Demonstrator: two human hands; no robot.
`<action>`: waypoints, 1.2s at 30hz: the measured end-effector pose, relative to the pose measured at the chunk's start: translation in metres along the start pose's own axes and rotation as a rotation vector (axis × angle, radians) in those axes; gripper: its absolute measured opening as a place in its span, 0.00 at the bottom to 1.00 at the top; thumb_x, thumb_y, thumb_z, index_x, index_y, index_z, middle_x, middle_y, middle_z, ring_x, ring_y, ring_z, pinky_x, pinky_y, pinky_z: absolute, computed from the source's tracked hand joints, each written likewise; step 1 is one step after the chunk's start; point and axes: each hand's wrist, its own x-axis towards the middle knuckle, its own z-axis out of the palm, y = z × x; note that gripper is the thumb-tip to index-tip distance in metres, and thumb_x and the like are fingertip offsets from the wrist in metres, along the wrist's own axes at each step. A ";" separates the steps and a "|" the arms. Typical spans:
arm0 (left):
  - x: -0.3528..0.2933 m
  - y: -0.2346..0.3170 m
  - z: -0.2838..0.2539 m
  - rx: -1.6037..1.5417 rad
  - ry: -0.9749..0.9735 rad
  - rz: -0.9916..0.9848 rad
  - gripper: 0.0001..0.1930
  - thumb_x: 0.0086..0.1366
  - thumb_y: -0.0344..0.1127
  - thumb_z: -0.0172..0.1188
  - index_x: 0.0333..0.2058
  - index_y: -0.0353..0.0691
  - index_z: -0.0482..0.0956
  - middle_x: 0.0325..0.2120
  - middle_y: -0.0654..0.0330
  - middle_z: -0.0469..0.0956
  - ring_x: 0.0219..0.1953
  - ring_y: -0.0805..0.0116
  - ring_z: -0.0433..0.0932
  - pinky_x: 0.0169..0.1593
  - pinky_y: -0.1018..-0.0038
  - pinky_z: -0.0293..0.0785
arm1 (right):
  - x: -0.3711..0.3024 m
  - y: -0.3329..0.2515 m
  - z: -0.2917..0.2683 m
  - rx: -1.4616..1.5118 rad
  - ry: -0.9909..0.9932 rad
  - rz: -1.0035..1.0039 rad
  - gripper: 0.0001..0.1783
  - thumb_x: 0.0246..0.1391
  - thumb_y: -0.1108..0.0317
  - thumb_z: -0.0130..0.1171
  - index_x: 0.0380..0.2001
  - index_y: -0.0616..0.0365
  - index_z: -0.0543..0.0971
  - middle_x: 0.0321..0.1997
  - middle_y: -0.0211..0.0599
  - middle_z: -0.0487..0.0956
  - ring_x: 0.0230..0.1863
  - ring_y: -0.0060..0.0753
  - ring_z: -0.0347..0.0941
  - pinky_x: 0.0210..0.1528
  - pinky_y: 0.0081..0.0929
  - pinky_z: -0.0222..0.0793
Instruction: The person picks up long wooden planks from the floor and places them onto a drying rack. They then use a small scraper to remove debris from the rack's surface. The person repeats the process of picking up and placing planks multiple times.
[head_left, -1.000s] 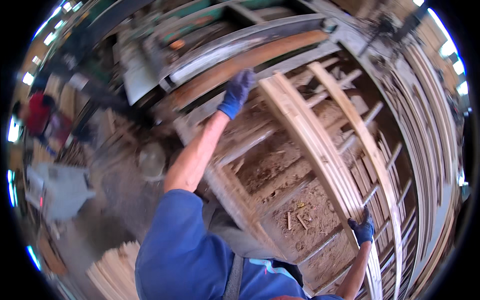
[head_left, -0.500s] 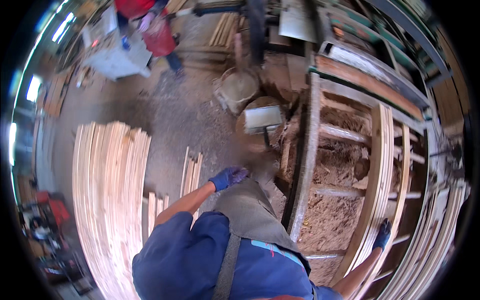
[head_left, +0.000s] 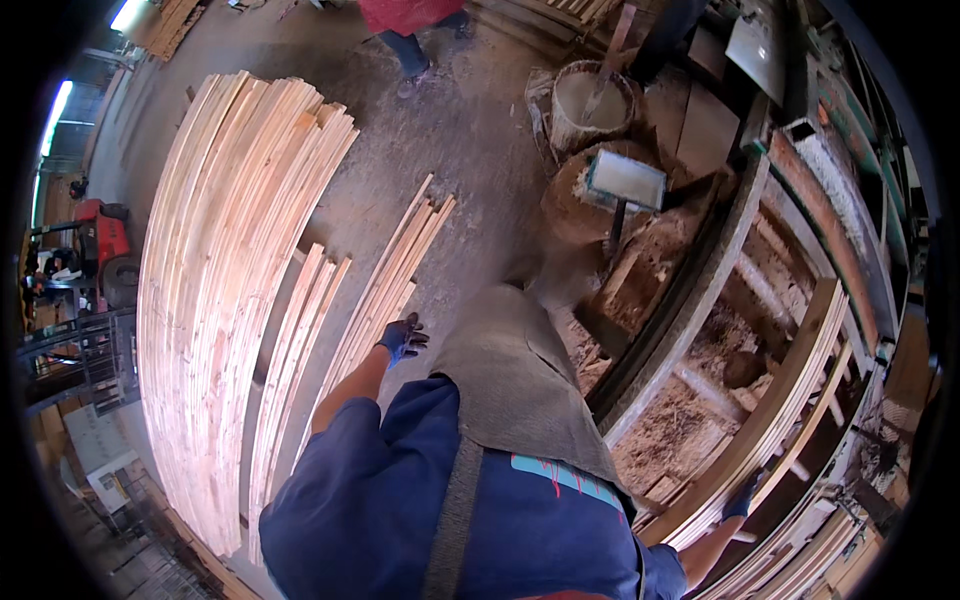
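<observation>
My left hand [head_left: 403, 338], in a dark blue glove, hovers left of my grey apron [head_left: 525, 390]. Its fingers are spread and nothing is in them. Closest to it is a bundle of narrow wooden strips [head_left: 385, 270] on the floor side. My right hand [head_left: 742, 497], gloved too, reaches out low on the right. It lies against a stack of long wooden boards [head_left: 780, 410], between them and a thin wooden strip [head_left: 812, 435]. Shadow and the boards hide most of its fingers, so its grip does not show. The boards rest on a metal frame [head_left: 690, 375].
A big stack of long boards [head_left: 225, 300] stands at the left, a smaller bundle [head_left: 300, 350] beside it. Ahead are a bucket [head_left: 593, 100] and a white rectangular tray [head_left: 627, 180]. Sawdust [head_left: 660, 440] fills the frame. Another person [head_left: 410, 50] stands at the far side.
My view has turned left, so the scene swings round and the big stack shows more fully. My left hand has moved away from the apron, its fingers now spread. The right stays at the boards.
</observation>
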 end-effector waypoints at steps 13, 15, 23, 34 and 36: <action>-0.007 -0.131 -0.065 -0.542 0.020 0.026 0.31 0.69 0.63 0.45 0.59 0.45 0.68 0.47 0.55 0.81 0.41 0.63 0.81 0.48 0.60 0.69 | 0.084 -0.064 -0.039 -0.076 0.138 -0.148 0.34 0.67 0.44 0.42 0.68 0.54 0.61 0.62 0.42 0.71 0.58 0.38 0.70 0.56 0.35 0.69; -0.003 -0.157 -0.062 -0.425 0.066 -0.051 0.31 0.69 0.62 0.46 0.59 0.45 0.69 0.45 0.55 0.82 0.39 0.63 0.81 0.48 0.59 0.69 | 0.102 -0.142 0.000 -0.018 0.158 -0.279 0.30 0.67 0.48 0.45 0.62 0.58 0.68 0.54 0.42 0.76 0.49 0.35 0.75 0.46 0.32 0.74; -0.006 -0.141 -0.068 -0.711 0.068 0.119 0.29 0.69 0.61 0.46 0.56 0.45 0.72 0.45 0.57 0.82 0.42 0.63 0.81 0.48 0.62 0.72 | -0.026 -0.487 0.390 -0.267 -0.675 -0.779 0.23 0.57 0.76 0.50 0.57 0.62 0.73 0.53 0.35 0.77 0.51 0.28 0.72 0.53 0.27 0.69; -0.021 -0.187 0.062 -1.377 0.341 0.197 0.29 0.67 0.60 0.50 0.57 0.45 0.71 0.48 0.56 0.80 0.44 0.63 0.80 0.47 0.63 0.74 | -0.467 -0.547 0.730 -0.759 -1.779 -2.336 0.19 0.59 0.56 0.56 0.47 0.58 0.79 0.48 0.47 0.81 0.45 0.47 0.79 0.49 0.39 0.75; -0.026 -0.194 0.121 -1.429 0.340 0.125 0.30 0.67 0.61 0.51 0.56 0.44 0.72 0.51 0.55 0.79 0.49 0.63 0.78 0.49 0.63 0.73 | -0.560 -0.550 0.698 -0.661 -2.207 -2.515 0.15 0.60 0.57 0.54 0.37 0.58 0.80 0.36 0.42 0.81 0.38 0.42 0.79 0.44 0.38 0.77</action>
